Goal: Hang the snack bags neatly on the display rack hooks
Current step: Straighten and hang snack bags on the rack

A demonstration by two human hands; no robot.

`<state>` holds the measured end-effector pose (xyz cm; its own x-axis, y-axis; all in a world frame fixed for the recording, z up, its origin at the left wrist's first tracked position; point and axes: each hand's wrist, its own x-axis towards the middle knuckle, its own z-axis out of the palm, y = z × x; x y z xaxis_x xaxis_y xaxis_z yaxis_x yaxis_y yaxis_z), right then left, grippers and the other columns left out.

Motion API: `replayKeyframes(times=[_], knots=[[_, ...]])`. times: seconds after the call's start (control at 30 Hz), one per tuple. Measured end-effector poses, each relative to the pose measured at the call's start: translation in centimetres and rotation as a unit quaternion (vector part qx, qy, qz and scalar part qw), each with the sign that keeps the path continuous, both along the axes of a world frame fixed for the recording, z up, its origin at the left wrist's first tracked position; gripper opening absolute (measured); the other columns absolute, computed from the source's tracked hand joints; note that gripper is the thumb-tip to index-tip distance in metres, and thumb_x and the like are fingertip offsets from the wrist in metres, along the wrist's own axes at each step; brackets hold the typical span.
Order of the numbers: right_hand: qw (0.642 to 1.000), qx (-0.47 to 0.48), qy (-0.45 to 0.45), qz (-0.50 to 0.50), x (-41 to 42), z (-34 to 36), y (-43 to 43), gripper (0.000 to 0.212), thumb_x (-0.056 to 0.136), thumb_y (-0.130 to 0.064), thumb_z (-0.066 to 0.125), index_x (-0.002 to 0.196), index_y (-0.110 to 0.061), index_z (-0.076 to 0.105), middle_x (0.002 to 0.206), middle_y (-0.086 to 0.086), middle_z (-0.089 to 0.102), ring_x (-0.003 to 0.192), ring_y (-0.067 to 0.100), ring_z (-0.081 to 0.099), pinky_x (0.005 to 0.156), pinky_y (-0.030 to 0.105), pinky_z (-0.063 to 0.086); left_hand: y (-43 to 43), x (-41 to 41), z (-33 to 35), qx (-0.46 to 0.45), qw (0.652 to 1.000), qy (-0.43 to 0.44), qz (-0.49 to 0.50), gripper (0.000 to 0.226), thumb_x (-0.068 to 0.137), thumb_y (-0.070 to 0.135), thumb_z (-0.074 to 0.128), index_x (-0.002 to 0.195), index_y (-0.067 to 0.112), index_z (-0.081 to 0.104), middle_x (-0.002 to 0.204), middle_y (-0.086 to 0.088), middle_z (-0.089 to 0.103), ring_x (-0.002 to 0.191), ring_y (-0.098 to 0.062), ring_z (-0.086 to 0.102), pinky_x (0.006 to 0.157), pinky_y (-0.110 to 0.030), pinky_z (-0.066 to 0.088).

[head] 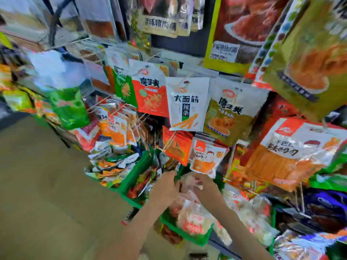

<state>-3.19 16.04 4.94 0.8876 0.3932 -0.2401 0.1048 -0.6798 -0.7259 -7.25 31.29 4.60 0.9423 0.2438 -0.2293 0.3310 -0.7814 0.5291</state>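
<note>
Bag (188, 182), clear with pinkish contents, at 6 o'clock, just above green basket (199, 240). Left hand (165, 187) at its 9 o'clock edge, fingers clamped on it; right hand (205, 184) at its 3 o'clock side, fingers curled over its top. Orange bag (206, 158) hanging just beyond at 12 o'clock; white bag (187, 104) higher up, hanging likewise.
</note>
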Motion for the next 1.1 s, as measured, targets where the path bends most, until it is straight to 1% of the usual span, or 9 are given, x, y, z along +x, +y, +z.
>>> replayKeyframes(times=[0.1,0.17,0.33,0.47,0.57,0.63,0.77,0.93,1.1], knots=[[0.998,-0.002,0.019,-0.056,1.3,1.8,5.4,0.039,0.092,-0.009,0.048,0.13,-0.018,0.045,0.107,0.007,0.055,0.09,0.019,0.054,0.074,0.025,0.044,6.0,1.6,2.4,0.001,0.999,-0.003,-0.032,0.032,0.097,0.03,0.042,0.125,0.015,0.049,0.118,-0.004,0.056,0.095,-0.022,0.061,0.073,-0.035,0.049],[0.997,-0.008,-0.012,-0.077,2.2,3.2,9.1,0.042,0.091,-0.012,0.05,0.132,-0.021,0.043,0.111,0.008,0.057,0.096,0.025,0.058,0.078,0.032,0.046,9.6,2.7,4.3,0.005,0.999,-0.013,-0.05,0.035,0.097,0.031,0.043,0.129,0.016,0.046,0.115,-0.004,0.057,0.083,-0.021,0.062,0.066,-0.036,0.051],[0.994,0.005,-0.066,-0.087,4.1,8.2,15.3,0.049,0.093,-0.019,0.051,0.139,-0.022,0.033,0.136,-0.001,0.041,0.117,0.018,0.048,0.095,0.033,0.043,15.3,5.8,9.2,0.018,0.994,-0.073,-0.08,0.044,0.096,0.031,0.046,0.137,0.016,0.039,0.133,-0.003,0.049,0.096,-0.02,0.061,0.078,-0.032,0.05],[0.983,0.025,-0.105,-0.15,6.6,12.7,15.0,0.047,0.092,-0.009,0.05,0.137,-0.015,0.036,0.134,0.005,0.044,0.114,0.021,0.05,0.089,0.032,0.042,16.1,8.1,12.8,0.023,0.983,-0.127,-0.128,0.044,0.096,0.029,0.046,0.137,0.016,0.039,0.126,-0.003,0.052,0.092,-0.022,0.06,0.066,-0.026,0.043],[0.975,0.038,-0.121,-0.184,7.6,15.0,13.6,0.044,0.093,-0.01,0.05,0.134,-0.017,0.039,0.128,0.008,0.048,0.108,0.02,0.053,0.085,0.034,0.046,15.5,9.6,14.5,0.027,0.977,-0.152,-0.145,0.04,0.096,0.029,0.046,0.134,0.017,0.041,0.131,-0.003,0.048,0.104,-0.022,0.057,0.076,-0.03,0.045],[0.973,0.028,-0.143,-0.178,7.8,15.8,12.7,0.041,0.093,-0.012,0.051,0.132,-0.017,0.041,0.127,0.007,0.048,0.103,0.014,0.05,0.083,0.029,0.045,14.7,10.5,15.1,0.017,0.977,-0.15,-0.15,0.041,0.096,0.029,0.046,0.134,0.018,0.042,0.133,-0.002,0.048,0.112,-0.022,0.054,0.084,-0.034,0.046],[0.975,0.024,-0.158,-0.152,8.2,16.1,12.3,0.035,0.093,-0.008,0.05,0.127,-0.011,0.048,0.125,0.008,0.051,0.094,0.011,0.051,0.078,0.022,0.04,14.0,11.3,15.0,0.006,0.976,-0.134,-0.17,0.039,0.095,0.029,0.046,0.133,0.019,0.043,0.133,-0.003,0.048,0.109,-0.022,0.055,0.082,-0.039,0.05],[0.987,0.035,-0.122,-0.101,8.5,14.2,15.8,0.032,0.094,-0.01,0.048,0.125,-0.015,0.05,0.122,0.002,0.051,0.094,0.013,0.053,0.073,0.024,0.042,17.0,9.9,14.1,0.023,0.984,-0.112,-0.135,0.039,0.096,0.029,0.045,0.133,0.015,0.044,0.13,-0.004,0.05,0.103,-0.02,0.057,0.083,-0.035,0.049],[0.994,0.027,-0.098,-0.044,8.7,11.2,23.0,0.036,0.091,-0.006,0.051,0.127,-0.011,0.05,0.124,0.008,0.053,0.092,0.012,0.05,0.081,0.019,0.039,24.7,8.1,11.3,0.038,0.995,-0.075,-0.059,0.038,0.097,0.027,0.044,0.133,0.015,0.044,0.127,-0.004,0.051,0.102,-0.02,0.057,0.074,-0.028,0.045]])
